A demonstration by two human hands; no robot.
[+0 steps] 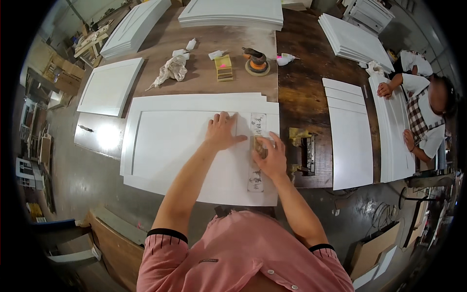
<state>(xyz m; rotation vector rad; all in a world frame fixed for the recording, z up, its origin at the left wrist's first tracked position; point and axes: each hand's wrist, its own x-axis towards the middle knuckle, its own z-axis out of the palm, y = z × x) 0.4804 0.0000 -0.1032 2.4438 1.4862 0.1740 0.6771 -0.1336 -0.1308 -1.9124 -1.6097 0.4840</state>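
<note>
Looks mid-job: marked strip [256,184] laid on white panel [170,146] at counter's [233,85] front edge, remaining work unclear. Right hand [273,158] grip curled round tan block [261,148]; left hand [223,134] spread on panel, holding nothing.

I see a wide worktable [304,97], paler brown left, dark wood right. On it lie a large framed white panel [180,141], a crumpled cloth [172,70], small white bottles [191,44], a yellow object [224,68], an orange-and-black sander [257,65], flat white boards [352,146] and, farther off, stacked white panels [231,14].
</note>
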